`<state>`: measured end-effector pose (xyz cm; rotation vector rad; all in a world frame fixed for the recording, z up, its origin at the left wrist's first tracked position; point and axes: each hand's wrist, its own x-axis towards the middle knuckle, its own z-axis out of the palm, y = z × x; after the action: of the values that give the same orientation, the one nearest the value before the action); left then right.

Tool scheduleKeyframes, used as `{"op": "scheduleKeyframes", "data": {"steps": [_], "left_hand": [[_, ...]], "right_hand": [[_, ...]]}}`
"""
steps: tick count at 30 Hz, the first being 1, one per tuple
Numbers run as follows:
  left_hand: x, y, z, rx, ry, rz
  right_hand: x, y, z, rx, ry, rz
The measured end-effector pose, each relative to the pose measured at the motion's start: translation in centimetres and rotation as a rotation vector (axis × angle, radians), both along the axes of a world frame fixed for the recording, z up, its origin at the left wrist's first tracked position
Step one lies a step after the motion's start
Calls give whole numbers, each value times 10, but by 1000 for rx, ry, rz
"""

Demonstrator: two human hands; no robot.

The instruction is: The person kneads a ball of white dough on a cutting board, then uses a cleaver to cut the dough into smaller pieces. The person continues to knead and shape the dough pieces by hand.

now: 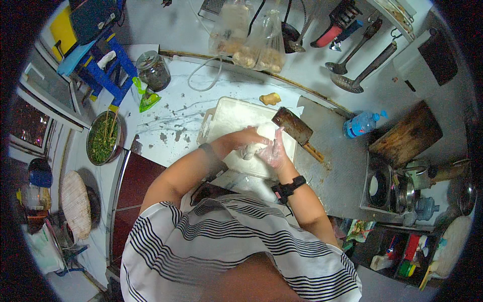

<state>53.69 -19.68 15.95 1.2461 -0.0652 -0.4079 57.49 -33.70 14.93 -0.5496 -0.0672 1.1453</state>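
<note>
Both hands are around a white lump of dough (267, 130) over a flour-dusted white plastic cutting board (234, 113). My left hand (247, 139) grips the dough from the left side. From the right, my right hand (274, 154) presses against it with the thumb pointing up; its palm and fingers are coated in flour. Part of the dough is hidden behind the fingers. A dark-bladed cleaver (293, 125) with a wooden handle lies at the board's right edge, and a piece of ginger root (270, 99) sits just behind the board.
A metal bowl of chopped greens (102, 139) with chopsticks stands at the left. A lidded glass jar (153, 71) is at the back left. Plastic bags (260, 53) and ladles (353, 49) hang along the back wall. To the right are a blue bottle (360, 124) and a sink (377, 185).
</note>
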Motion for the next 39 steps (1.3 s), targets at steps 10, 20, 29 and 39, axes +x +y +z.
{"op": "scheduleKeyframes", "data": {"steps": [10, 20, 29, 39], "left_hand": [[-13, -7, -9, 532, -178, 165], [-35, 0, -15, 579, -268, -50], [-17, 16, 8, 1118, -635, 204], [4, 19, 12, 980, -555, 137]], "right_hand": [[21, 17, -7, -115, -332, -202], [31, 15, -33, -259, -201, -286], [32, -4, 38, -486, -708, 452], [52, -17, 47, -508, -977, 559]]}}
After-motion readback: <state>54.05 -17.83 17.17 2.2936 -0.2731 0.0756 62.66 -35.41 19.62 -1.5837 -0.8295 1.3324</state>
